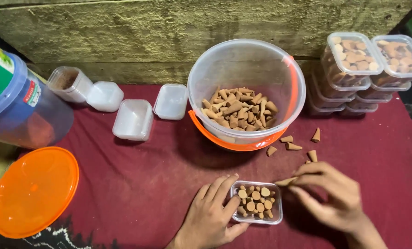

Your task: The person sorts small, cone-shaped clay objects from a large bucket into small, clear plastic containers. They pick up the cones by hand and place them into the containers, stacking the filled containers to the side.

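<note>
mid-fill, i judge: my left hand (213, 212) rests open against the small clear tub (256, 203), at 6 o'clock from the bucket (246, 92). my right hand (332, 196) pinches one brown cone (285, 181) at the tub's 2 o'clock. next calls for seating it upright among the others.

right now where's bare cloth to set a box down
Bare red cloth lies between the orange lid, the empty boxes and the left hand; more right of the right hand. Crowded: loose cones by the bucket, and the filled stacks.
</note>
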